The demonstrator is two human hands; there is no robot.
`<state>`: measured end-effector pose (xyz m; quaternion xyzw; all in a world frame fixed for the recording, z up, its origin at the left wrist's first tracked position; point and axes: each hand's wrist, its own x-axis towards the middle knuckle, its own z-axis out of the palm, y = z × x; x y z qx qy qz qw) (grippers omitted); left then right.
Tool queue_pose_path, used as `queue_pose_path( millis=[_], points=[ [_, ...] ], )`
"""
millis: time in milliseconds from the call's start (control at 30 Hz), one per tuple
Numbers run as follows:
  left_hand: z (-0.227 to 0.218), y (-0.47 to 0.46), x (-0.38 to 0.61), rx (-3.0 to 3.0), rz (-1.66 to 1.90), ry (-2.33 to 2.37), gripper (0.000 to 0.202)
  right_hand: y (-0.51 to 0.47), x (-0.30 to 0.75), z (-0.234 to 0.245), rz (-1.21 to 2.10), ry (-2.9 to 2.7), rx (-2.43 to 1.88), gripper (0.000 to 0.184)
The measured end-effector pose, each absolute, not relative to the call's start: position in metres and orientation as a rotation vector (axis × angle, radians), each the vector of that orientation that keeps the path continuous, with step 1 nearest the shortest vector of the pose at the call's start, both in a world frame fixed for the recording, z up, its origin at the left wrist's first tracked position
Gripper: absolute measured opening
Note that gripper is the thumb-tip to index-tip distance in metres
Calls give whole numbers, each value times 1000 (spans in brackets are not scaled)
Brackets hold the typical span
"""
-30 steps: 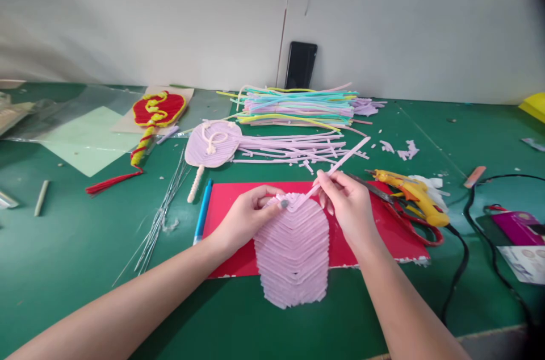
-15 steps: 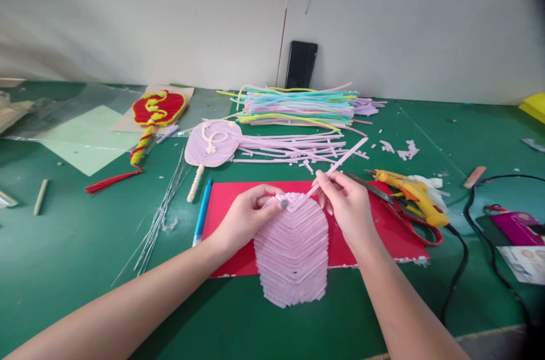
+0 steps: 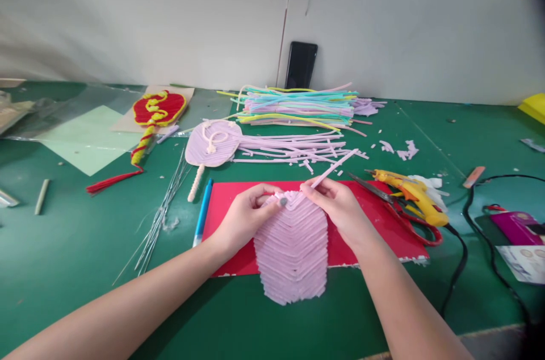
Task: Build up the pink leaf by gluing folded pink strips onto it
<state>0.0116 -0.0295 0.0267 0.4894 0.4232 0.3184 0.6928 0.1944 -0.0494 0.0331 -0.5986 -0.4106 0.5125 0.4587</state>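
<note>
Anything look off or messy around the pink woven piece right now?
The pink woven piece hangs past the near edge of the red sheet. Cut pink scraps lie scattered on the green table, and thin wires are fanned out loose. Nothing looks damaged.

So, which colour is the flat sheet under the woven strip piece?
Red: the flat red sheet lies under the pale pink woven piece, clearest in the head view.

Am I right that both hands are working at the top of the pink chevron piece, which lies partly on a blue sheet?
Not quite. The head view shows the sheet is red, not blue. The rest holds: the left hand and the right hand are both at the top of the pink chevron piece, which lies partly on that sheet.
</note>
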Motion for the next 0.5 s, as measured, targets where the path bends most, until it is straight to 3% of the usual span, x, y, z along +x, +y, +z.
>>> queue_pose_path(
  millis=[500],
  points=[
    [25,-30,11,1161,715,958,33,-53,194,40,1195,-1148,-1523,29]
  ],
)
